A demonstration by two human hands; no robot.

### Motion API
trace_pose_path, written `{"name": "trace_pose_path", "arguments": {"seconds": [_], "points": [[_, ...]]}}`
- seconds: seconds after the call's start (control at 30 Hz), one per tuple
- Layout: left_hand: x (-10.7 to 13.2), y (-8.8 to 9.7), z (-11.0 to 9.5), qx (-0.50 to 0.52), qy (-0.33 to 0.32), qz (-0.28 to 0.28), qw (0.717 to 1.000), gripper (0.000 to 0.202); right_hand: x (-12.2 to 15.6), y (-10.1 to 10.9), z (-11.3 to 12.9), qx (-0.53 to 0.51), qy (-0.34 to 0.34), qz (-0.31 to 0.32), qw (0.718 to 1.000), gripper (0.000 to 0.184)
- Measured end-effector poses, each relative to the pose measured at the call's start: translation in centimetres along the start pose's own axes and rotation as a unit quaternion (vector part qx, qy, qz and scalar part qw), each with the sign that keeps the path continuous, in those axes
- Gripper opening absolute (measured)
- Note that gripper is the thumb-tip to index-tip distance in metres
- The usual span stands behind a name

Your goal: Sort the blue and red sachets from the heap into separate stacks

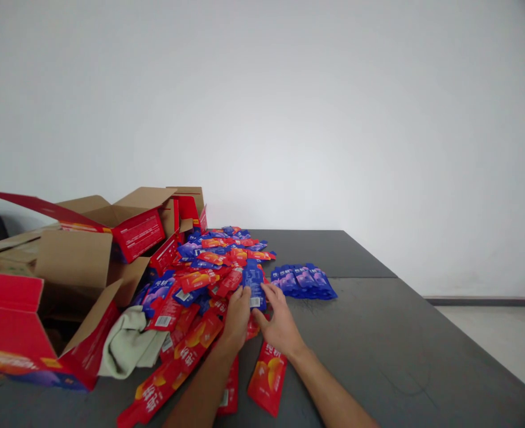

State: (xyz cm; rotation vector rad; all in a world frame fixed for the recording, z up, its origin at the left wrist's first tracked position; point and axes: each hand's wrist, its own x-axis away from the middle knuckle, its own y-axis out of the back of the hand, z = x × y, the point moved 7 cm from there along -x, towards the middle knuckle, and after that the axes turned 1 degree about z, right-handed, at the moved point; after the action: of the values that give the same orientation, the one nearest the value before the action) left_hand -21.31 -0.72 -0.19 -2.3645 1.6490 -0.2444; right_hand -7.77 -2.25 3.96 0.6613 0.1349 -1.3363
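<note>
A blue pouch (253, 278) with a barcode near its lower end is between my two hands, its printed back turned up. My left hand (236, 315) closes on the pouch's lower left edge. On the other side, my right hand (280, 324) has its thumb by the bottom edge and its fingers along the right edge. Just beyond my right hand lies an overlapping row of blue pouches (304, 279). A heap of mixed red and blue pouches (208, 276) spreads to the left of and beneath my hands. Close to my right wrist rests a red pouch (269, 380).
Opened red cardboard boxes (10, 315) with flaps up stand along the left side. A pale green cloth (131, 345) lies beside the nearest box. The dark table (378, 345) extends right and back toward a white wall (333, 119).
</note>
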Motion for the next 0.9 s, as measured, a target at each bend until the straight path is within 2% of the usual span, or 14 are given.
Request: {"name": "trace_pose_path", "arguments": {"seconds": [0.1,0.2,0.27,0.4,0.47,0.53,0.6,0.73,0.83,0.9], "points": [[-0.2,0.0,0.0,0.032,0.002,0.004,0.999,0.051,0.0,-0.5,-1.0,-0.091,-0.048,-0.033,0.994,0.064],[0.1,-0.7,-0.6,0.027,-0.006,0.044,0.999,0.048,-0.3,-1.3,-1.8,-0.210,-0.098,-0.027,0.972,0.050],[0.4,-1.1,-1.2,-0.015,-0.029,0.054,0.998,0.043,-0.5,-0.8,-2.0,-0.218,-0.108,-0.045,0.969,0.039],[1.2,-1.2,-2.7,-0.120,-0.077,-0.002,0.990,0.039,-0.4,1.3,-1.1,-0.072,-0.083,-0.107,0.988,0.026],[1.7,-2.3,-2.9,-0.133,-0.079,0.029,0.988,0.036,-0.2,1.5,-0.1,-0.013,-0.043,-0.087,0.995,0.022],[2.0,-3.2,-2.8,-0.129,-0.073,0.063,0.987,0.032,-0.1,1.0,0.8,0.009,-0.006,-0.044,0.999,0.024],[1.8,-3.4,-2.6,-0.118,-0.066,0.055,0.989,0.031,-0.1,0.9,1.1,0.028,0.021,-0.018,0.999,0.034],[-0.2,-3.6,-2.1,-0.069,-0.054,0.024,0.996,0.033,-0.7,2.5,0.4,0.123,0.043,-0.025,0.991,0.053],[-2.4,-5.2,-1.6,-0.052,-0.050,0.032,0.997,0.034,-1.6,4.7,-1.4,0.201,0.016,-0.035,0.979,0.056],[-3.9,-6.3,-0.8,-0.048,-0.037,0.020,0.998,0.044,-2.2,6.2,-2.8,0.242,-0.010,-0.033,0.970,0.055]]}}
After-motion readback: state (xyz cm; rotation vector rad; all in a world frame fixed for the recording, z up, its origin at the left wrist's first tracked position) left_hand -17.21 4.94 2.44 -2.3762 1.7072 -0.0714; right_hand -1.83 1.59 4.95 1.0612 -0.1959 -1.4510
